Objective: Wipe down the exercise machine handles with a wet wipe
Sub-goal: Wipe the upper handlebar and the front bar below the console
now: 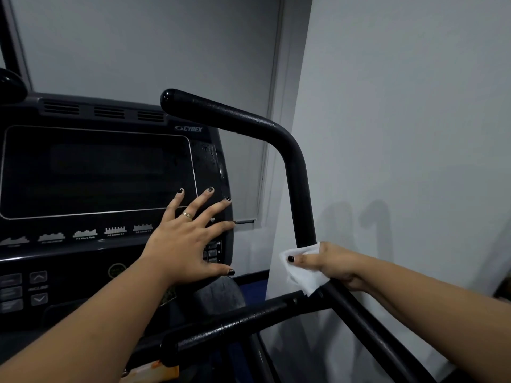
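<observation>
White, thin and limp, the wet wipe (302,275) is folded round the black handle (297,175) of the exercise machine and is gripped there by the right hand (337,265). Its fingers (302,260) are pinching the cloth against the tube: the thumb is laid across the front, and the rest are curled behind, mostly hidden. A loose flap of wipe hangs just below the thumb.

The cloth is judged light, soft and damp, and likely to bunch or slide off unless it is trapped flat under the fingers, so a full wrap round the tube is thought the best hold. The handle is judged a stiff, fixed tube with a pebbled coating that should give good purchase. Above the fingers it rises and bends over to a rounded end; below them it slopes down toward the wearer.

The left hand (182,244) is laid flat on the console (96,172), its fingers spread, and nothing is held in it.
</observation>
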A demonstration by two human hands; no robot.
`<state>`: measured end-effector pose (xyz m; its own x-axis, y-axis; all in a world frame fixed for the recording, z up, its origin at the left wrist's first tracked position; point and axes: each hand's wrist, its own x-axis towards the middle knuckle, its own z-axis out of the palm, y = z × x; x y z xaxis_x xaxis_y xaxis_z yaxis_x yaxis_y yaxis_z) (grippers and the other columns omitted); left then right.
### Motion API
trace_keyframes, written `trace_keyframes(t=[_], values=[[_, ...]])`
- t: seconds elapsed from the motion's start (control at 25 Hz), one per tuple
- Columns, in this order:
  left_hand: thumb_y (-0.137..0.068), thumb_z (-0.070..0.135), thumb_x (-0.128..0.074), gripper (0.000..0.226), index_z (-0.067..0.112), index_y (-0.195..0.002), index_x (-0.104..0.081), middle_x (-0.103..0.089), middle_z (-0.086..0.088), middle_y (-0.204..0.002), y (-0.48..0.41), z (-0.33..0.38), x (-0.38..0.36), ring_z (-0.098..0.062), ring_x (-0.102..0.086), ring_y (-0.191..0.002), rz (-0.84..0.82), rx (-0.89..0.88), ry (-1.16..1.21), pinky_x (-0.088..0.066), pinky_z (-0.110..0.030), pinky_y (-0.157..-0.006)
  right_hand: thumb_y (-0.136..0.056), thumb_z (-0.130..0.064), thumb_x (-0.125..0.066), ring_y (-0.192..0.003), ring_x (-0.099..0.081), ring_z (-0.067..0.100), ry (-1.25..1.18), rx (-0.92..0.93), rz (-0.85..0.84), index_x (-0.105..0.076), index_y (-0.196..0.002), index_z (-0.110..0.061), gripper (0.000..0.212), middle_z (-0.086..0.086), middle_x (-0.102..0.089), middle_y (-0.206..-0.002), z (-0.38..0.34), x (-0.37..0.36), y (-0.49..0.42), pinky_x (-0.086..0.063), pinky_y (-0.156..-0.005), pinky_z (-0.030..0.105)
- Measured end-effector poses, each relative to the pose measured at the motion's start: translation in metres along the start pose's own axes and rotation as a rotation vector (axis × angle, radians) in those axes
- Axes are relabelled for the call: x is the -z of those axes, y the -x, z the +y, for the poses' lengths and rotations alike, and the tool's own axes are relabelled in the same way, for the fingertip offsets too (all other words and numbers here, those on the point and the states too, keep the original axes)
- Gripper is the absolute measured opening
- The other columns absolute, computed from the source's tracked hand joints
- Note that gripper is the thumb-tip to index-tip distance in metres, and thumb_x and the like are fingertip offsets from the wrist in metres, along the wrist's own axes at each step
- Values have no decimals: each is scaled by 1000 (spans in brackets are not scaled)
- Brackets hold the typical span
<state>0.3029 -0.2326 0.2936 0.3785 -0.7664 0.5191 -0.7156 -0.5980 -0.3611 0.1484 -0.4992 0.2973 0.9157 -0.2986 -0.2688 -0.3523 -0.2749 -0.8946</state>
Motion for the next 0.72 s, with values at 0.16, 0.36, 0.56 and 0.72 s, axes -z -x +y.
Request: trace_keyframes(t=[0.16, 0.36, 0.56, 0.72], values=[[-68, 95, -31, 88, 44, -137, -51, -30, 7, -159, 0, 0, -1, -25, -11, -151, 14, -23, 1, -13, -65, -115, -78, -13, -81, -75, -72, 23, -79, 76, 62, -68, -101, 0, 29, 16, -75, -88, -9, -4, -8, -56, -65, 32], [-67, 95, -34, 88, 44, -136, -53, -33, 8, -158, 0, -1, -2, -25, -15, -151, 27, -18, 31, -20, -66, -113, -74, -21, -85, -82, -70, 23, -63, 339, 449, -61, -104, -10, 40, 9, -70, -93, -58, -12, -31, -57, -65, 35], [-66, 96, -34, 88, 45, -135, -53, -33, 9, -158, 0, -1, -4, -24, -16, -151, 27, -13, 37, -20, -67, -112, -85, -44, -71, -80, -56, 24, 330, 485, 762, -44, -98, -11, 44, -3, -50, -81, -133, -10, -42, -43, -65, 33], [-67, 97, -31, 89, 44, -135, -53, -33, 9, -158, -1, -1, -4, -24, -16, -151, 13, -15, 37, -21, -67, -111, -92, -37, -63, -71, -52, 27, 704, 626, 844, -38, -96, -14, 34, 2, -53, -82, -174, -12, -43, -38, -58, 33]])
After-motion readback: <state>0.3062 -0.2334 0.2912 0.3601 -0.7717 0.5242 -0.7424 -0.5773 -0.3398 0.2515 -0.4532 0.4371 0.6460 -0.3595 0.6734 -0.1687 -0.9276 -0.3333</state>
